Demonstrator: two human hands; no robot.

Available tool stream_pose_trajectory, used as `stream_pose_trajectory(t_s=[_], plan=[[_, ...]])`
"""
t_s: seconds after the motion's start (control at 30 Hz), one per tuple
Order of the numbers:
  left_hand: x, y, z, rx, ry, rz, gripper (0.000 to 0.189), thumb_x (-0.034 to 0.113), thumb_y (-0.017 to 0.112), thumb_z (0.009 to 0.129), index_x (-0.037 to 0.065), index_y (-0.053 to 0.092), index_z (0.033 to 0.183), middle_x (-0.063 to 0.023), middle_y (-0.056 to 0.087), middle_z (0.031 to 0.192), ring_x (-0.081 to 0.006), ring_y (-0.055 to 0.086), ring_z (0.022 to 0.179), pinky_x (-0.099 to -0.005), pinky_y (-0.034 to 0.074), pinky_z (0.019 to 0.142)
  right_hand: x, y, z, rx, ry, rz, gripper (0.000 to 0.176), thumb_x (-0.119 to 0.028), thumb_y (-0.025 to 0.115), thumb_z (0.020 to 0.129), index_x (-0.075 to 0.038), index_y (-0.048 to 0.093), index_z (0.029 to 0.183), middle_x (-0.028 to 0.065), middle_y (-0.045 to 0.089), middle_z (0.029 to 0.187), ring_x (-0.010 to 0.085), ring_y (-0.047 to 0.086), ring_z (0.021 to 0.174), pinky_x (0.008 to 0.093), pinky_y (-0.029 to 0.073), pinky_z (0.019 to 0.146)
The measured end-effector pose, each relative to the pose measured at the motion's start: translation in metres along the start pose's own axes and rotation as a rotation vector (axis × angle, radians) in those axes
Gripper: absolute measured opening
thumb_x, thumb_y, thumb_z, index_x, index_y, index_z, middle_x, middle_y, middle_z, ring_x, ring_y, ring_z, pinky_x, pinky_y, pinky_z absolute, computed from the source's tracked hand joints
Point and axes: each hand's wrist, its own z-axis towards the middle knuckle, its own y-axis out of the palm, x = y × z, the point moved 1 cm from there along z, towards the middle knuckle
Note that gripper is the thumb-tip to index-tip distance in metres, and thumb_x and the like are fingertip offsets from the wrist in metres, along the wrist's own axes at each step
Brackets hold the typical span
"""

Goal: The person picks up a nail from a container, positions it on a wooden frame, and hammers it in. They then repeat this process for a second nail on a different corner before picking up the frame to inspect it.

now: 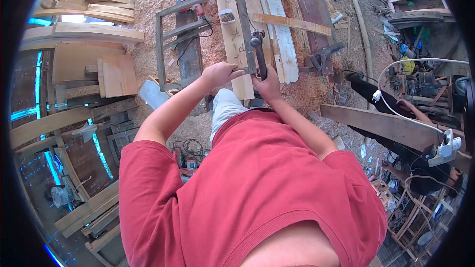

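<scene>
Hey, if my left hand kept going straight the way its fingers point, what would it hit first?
Your left hand would likely meet the frame's right bar first, near the corner, then the hammer. Depth is unclear, so it might pass above the bar.

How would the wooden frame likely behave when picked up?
The wooden frame is probably stiff, judging by its straight sides. It may be light for its size, being largely open inside. Gripped at one corner, it might tip, given its wide span.
</scene>
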Motion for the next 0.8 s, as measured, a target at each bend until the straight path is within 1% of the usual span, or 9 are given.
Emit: stream_pose_trajectory(t_s=[0.1, 0.2, 0.3, 0.4, 0.5, 0.6, 0.7, 0.8], plan=[[0.0, -0.001, 0.0, -0.007, -0.002, 0.006, 0.06, 0.059, 0.055, 0.106, 0.005, 0.074, 0.124, -0.0282, 0.075, 0.104, -0.0463, 0.073, 0.1, -0.0544, 0.058, 0.088, -0.001, -0.003, -0.007, 0.014, 0.033, 0.05, 0.03, -0.021, 0.084, 0.085, -0.005, 0.068, 0.105, 0.0152, 0.07, 0.086, 0.036, 0.071, 0.078, 0.0466, 0.053, 0.07], [-0.001, -0.001, -0.001, 0.0, 0.007, 0.002, 0.059, 0.058, 0.056, 0.106, 0.005, 0.074, 0.124, -0.0282, 0.075, 0.104, -0.0465, 0.073, 0.1, -0.0543, 0.058, 0.088, -0.006, -0.008, -0.012, -0.013, 0.098, 0.032, 0.026, -0.017, 0.081, 0.087, -0.004, 0.068, 0.106, 0.0154, 0.07, 0.083, 0.0356, 0.071, 0.075, 0.0452, 0.054, 0.07], [-0.001, 0.0, -0.001, 0.018, 0.021, -0.006, 0.059, 0.058, 0.056, 0.106, 0.005, 0.075, 0.123, -0.0286, 0.075, 0.103, -0.047, 0.072, 0.1, -0.0545, 0.057, 0.088, -0.014, -0.02, -0.012, -0.074, 0.152, 0.02, 0.021, -0.014, 0.078, 0.09, -0.003, 0.069, 0.106, 0.014, 0.07, 0.079, 0.0321, 0.071, 0.072, 0.0426, 0.054, 0.068], [-0.002, 0.001, -0.001, 0.027, 0.01, -0.003, 0.058, 0.058, 0.055, 0.106, 0.006, 0.075, 0.122, -0.0286, 0.075, 0.103, -0.0472, 0.072, 0.099, -0.0547, 0.057, 0.088, -0.02, -0.027, -0.012, -0.072, 0.109, 0.15, 0.014, -0.01, 0.074, 0.093, -0.003, 0.068, 0.104, 0.0102, 0.068, 0.076, 0.024, 0.07, 0.07, 0.0391, 0.053, 0.066], [-0.003, 0.002, -0.001, 0.013, 0.016, -0.004, 0.059, 0.059, 0.055, 0.106, 0.005, 0.075, 0.121, -0.0283, 0.075, 0.102, -0.047, 0.072, 0.098, -0.0546, 0.058, 0.087, -0.016, -0.036, -0.012, -0.127, 0.145, 0.203, 0.01, -0.01, 0.071, 0.096, -0.003, 0.066, 0.101, 0.0062, 0.066, 0.074, 0.0154, 0.068, 0.068, 0.0347, 0.052, 0.064], [-0.001, -0.001, -0.003, 0.013, 0.029, 0.001, 0.06, 0.059, 0.055, 0.106, 0.005, 0.075, 0.121, -0.0279, 0.075, 0.101, -0.0467, 0.073, 0.098, -0.0543, 0.058, 0.087, -0.022, -0.052, -0.015, -0.222, 0.307, 0.382, 0.012, -0.014, 0.071, 0.1, -0.005, 0.064, 0.099, 0.0024, 0.062, 0.072, 0.0108, 0.063, 0.066, 0.0309, 0.05, 0.061], [-0.005, 0.003, -0.001, 0.03, 0.044, -0.003, 0.06, 0.059, 0.055, 0.106, 0.004, 0.075, 0.12, -0.0276, 0.075, 0.101, -0.0466, 0.072, 0.097, -0.0541, 0.058, 0.087, -0.066, -0.08, -0.011, -0.231, 0.362, 0.199, 0.017, -0.019, 0.072, 0.103, -0.005, 0.063, 0.101, -0.0004, 0.059, 0.069, 0.009, 0.057, 0.059, 0.0294, 0.046, 0.055], [-0.005, 0.002, 0.001, 0.026, 0.045, 0.0, 0.059, 0.059, 0.055, 0.107, 0.004, 0.075, 0.118, -0.0274, 0.075, 0.1, -0.0468, 0.072, 0.097, -0.0541, 0.058, 0.086, -0.064, -0.093, -0.009, -0.279, 0.329, 0.208, 0.018, -0.023, 0.071, 0.105, -0.007, 0.062, 0.104, -0.003, 0.055, 0.067, 0.0086, 0.052, 0.051, 0.0301, 0.042, 0.048]])
